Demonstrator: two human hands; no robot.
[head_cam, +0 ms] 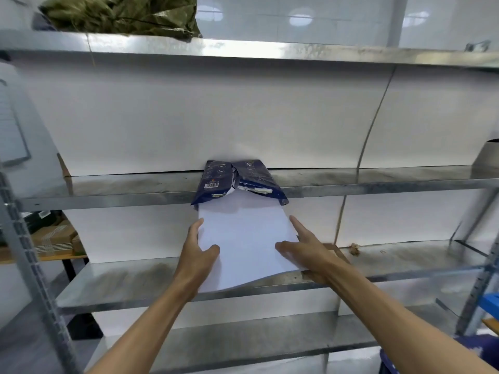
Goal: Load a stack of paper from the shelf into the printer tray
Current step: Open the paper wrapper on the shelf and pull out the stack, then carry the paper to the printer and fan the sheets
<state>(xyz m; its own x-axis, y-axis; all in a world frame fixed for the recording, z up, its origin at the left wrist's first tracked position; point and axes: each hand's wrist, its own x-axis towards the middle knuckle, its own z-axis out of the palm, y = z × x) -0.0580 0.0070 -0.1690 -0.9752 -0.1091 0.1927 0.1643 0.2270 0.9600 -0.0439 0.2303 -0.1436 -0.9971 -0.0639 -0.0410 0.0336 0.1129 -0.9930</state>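
Note:
A stack of white paper (244,238) sticks out of a torn dark blue wrapper (237,179) that lies on the middle metal shelf (378,182). The sheets hang forward past the shelf's front edge and bend down a little at the near end. My left hand (198,252) grips the stack's left edge, thumb on top and fingers along the side. My right hand (307,252) holds the right edge, thumb on top, index finger stretched along the side. No printer is in view.
The shelving unit has a lower shelf (135,282) right under the paper and another below it. A camouflage bundle (121,14) lies on the top shelf. Cardboard boxes (56,238) sit on a wooden surface at left. Blue objects show at the lower right corner.

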